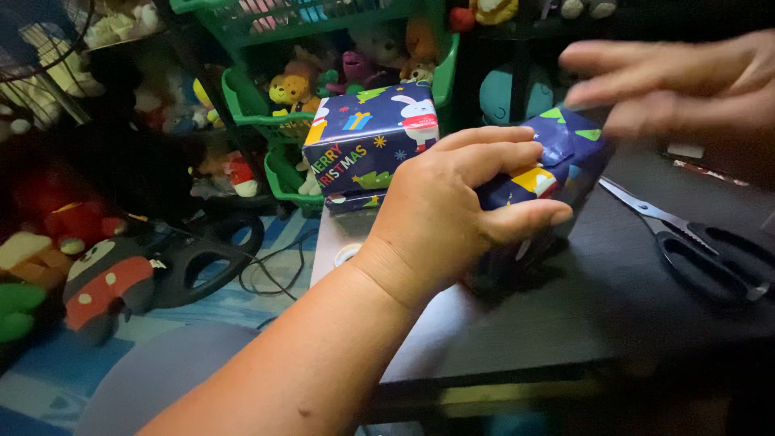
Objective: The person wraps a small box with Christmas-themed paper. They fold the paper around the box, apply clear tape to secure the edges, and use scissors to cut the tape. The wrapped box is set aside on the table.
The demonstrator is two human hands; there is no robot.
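My left hand [456, 202] grips a box wrapped in dark blue festive paper [565, 157] and holds it tilted above the dark table [581, 315]. Thumb and fingers curl around its near side. My right hand [686, 81] hovers blurred above the box's far top corner, fingers spread and holding nothing. A second wrapped box in the same blue paper [367, 137] sits at the table's far left corner, stacked on another wrapped parcel.
Black-handled scissors [694, 242] lie on the table to the right. A roll of clear tape [347, 254] rests near the left edge. Green baskets [266, 113] with plush toys stand behind. More toys and a black cable lie on the floor at left.
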